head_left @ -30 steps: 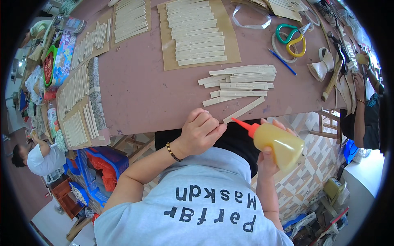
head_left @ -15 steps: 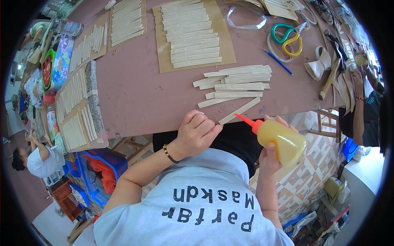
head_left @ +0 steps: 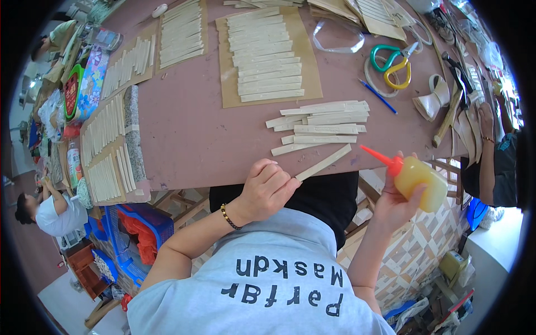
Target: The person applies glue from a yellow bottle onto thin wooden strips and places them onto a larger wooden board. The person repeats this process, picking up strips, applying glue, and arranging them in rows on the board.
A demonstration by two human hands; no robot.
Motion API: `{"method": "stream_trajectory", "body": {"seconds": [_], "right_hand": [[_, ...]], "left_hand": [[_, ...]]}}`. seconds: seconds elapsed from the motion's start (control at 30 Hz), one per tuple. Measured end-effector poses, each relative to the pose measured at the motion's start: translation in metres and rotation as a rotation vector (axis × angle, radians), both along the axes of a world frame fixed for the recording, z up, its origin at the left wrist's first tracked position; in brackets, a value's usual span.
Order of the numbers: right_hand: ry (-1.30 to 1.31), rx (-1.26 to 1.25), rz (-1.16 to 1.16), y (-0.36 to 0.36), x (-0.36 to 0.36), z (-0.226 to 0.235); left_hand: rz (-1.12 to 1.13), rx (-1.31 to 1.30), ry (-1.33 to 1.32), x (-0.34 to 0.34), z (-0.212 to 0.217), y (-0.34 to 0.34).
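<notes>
left hand point(head_left: 267, 187) pinching near end of thin wooden strip point(head_left: 324, 162), likely light, stiff, snappable; right hand point(head_left: 395, 201) wrapped around soft yellow glue bottle point(head_left: 417, 176), right of strip, best held mid-body.

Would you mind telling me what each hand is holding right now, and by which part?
The left hand pinches a pale flat strip by its near end, at the table edge. The right hand grips a yellow squeeze bottle around its body, red nozzle free.

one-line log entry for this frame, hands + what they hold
left hand: pinching end of wooden strip at table edge | right hand: holding glue bottle, red nozzle toward strip, not touching
</notes>
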State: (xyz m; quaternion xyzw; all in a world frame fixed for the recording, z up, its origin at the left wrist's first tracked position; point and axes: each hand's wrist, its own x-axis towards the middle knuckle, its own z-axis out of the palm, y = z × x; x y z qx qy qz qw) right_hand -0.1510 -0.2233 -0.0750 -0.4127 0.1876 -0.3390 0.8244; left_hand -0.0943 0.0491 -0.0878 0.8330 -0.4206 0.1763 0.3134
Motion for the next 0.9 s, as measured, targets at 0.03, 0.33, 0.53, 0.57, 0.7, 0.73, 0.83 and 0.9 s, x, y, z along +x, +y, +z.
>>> {"method": "stream_trajectory", "body": {"seconds": [0.03, 0.33, 0.53, 0.57, 0.7, 0.73, 0.83, 0.9], "right_hand": [[-0.046, 0.151, 0.012, -0.007, 0.003, 0.002], [-0.095, 0.262, 0.069, -0.014, 0.036, 0.000], [-0.099, 0.296, 0.218, 0.002, 0.061, -0.001], [-0.097, 0.305, 0.236, 0.004, 0.064, -0.002], [-0.106, 0.356, 0.293, 0.009, 0.069, -0.002], [-0.094, 0.351, 0.291, 0.010, 0.070, -0.001], [-0.067, 0.319, 0.251, 0.013, 0.073, 0.002], [-0.061, 0.331, 0.268, 0.006, 0.070, 0.000]], "left_hand": [[-0.003, -0.002, 0.000, -0.001, 0.002, 0.002], [0.229, 0.044, -0.046, 0.005, 0.077, 0.083], [0.687, 0.237, -0.353, 0.035, 0.100, 0.167], [0.758, 0.271, -0.409, 0.041, 0.097, 0.178], [0.845, 0.403, -0.333, 0.057, 0.061, 0.202], [0.842, 0.432, -0.292, 0.056, 0.050, 0.205], [0.854, 0.461, -0.222, 0.057, 0.027, 0.208], [0.887, 0.479, -0.182, 0.057, 0.019, 0.209]]}}
